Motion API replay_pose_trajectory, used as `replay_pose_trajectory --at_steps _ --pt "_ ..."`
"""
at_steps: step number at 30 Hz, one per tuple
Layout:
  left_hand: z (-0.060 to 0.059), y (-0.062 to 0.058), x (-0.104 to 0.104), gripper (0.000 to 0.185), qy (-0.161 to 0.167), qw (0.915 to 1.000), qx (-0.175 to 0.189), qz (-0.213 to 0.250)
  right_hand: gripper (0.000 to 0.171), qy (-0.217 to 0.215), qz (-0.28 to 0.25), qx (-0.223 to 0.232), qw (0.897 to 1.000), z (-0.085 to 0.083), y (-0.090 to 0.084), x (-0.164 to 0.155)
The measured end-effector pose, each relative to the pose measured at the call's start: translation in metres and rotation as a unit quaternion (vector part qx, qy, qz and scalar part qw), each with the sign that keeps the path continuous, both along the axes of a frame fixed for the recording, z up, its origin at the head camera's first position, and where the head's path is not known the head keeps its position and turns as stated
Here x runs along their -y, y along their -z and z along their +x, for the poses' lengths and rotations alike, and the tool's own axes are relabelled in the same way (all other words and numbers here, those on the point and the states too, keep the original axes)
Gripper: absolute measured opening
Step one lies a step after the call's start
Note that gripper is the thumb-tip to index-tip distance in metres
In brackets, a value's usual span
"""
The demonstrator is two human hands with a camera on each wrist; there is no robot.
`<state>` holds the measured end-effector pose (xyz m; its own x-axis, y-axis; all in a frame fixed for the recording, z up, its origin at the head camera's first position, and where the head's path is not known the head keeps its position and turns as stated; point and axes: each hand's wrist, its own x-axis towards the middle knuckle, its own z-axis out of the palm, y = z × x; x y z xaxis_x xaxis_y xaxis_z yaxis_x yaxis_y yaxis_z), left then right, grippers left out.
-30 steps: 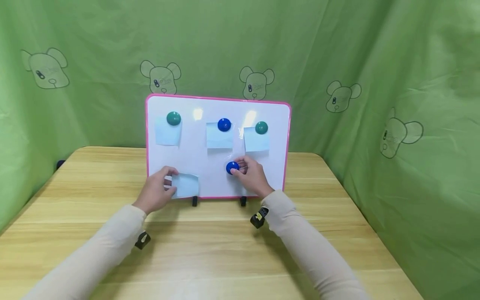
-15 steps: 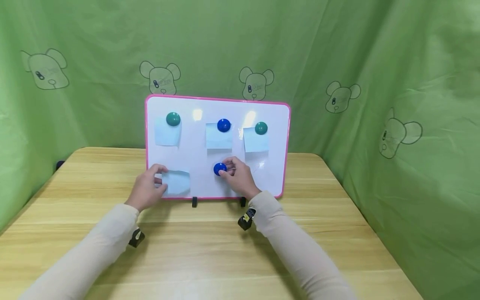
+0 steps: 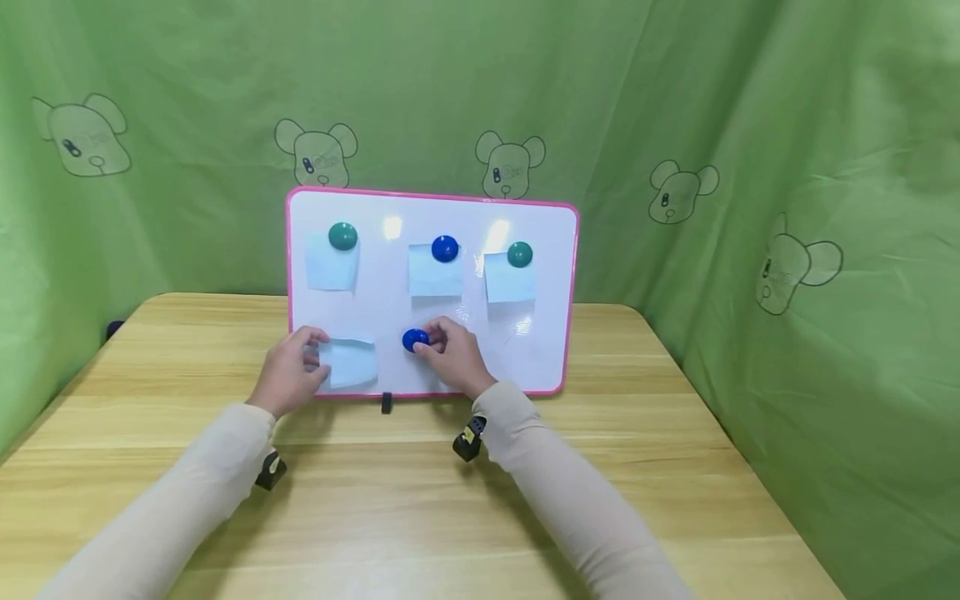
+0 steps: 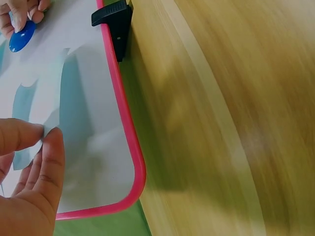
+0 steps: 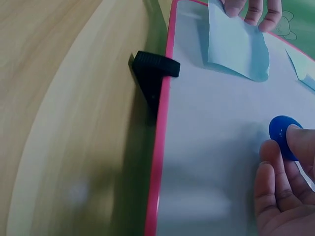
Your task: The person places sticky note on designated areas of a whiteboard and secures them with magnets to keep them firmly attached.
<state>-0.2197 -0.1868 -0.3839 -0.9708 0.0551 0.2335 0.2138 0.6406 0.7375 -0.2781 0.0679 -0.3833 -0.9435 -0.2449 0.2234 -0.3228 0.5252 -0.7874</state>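
My left hand [image 3: 291, 372] pinches the left edge of a light blue sticky note [image 3: 352, 363] at the lower left of a pink-framed whiteboard [image 3: 487, 367]. Seen from the left wrist, thumb and finger meet on the curling paper. Just right of the note, my right hand [image 3: 456, 357] pinches a round blue magnet [image 5: 283, 132] between thumb and fingers, close in front of the board. Along the upper part hang three more notes: one under a green magnet [image 3: 342, 236] at left, one under a blue magnet [image 3: 445, 248] in the middle, one under a green magnet [image 3: 520, 254] at right.
The whiteboard stands tilted on a wooden table [image 3: 360, 517], held by a black stand foot [image 3: 387, 402] at its lower edge. Behind and beside the table hangs a green curtain [image 3: 405, 92] with printed bear heads.
My right hand has moved left with the blue magnet, closer to the held note. My left hand has shifted slightly left and up with the note, which now sits nearer the board's left edge.
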Motion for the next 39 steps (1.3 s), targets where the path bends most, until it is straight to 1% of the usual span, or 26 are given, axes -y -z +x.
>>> replay_pose_trajectory --at_steps 6,10,13,22,28,32,35,39 --pt "-0.001 0.0 0.0 0.036 -0.013 0.9998 -0.014 -0.004 0.016 -0.003 -0.002 0.005 1.0 0.003 -0.002 0.013" --pt "-0.002 0.0 0.0 0.036 -0.017 0.9997 -0.012 -0.012 0.015 -0.013 -0.002 -0.002 1.0 0.004 -0.001 0.021" --pt "-0.002 0.0 0.001 0.037 -0.015 0.9997 -0.008 -0.017 0.014 -0.022 0.001 -0.007 1.0 0.006 -0.002 0.028" --pt "-0.002 -0.001 0.001 0.041 -0.018 0.9989 -0.01 -0.042 0.013 -0.039 0.01 -0.012 0.999 0.009 -0.004 0.049" --pt "-0.002 -0.002 0.0 0.041 -0.022 0.9985 -0.007 -0.05 0.012 -0.052 0.022 -0.034 0.998 0.01 -0.004 0.063" --pt "-0.003 -0.002 0.001 0.042 -0.02 0.9984 -0.013 -0.051 0.011 -0.057 0.031 -0.06 0.996 0.01 -0.003 0.073" --pt "-0.003 -0.003 0.002 0.043 -0.017 0.9984 -0.017 -0.052 0.011 -0.053 0.038 -0.071 0.995 0.009 -0.003 0.079" --pt "-0.004 -0.002 0.003 0.043 -0.014 0.9982 -0.022 -0.054 0.01 -0.036 0.051 -0.074 0.995 0.008 -0.005 0.085"
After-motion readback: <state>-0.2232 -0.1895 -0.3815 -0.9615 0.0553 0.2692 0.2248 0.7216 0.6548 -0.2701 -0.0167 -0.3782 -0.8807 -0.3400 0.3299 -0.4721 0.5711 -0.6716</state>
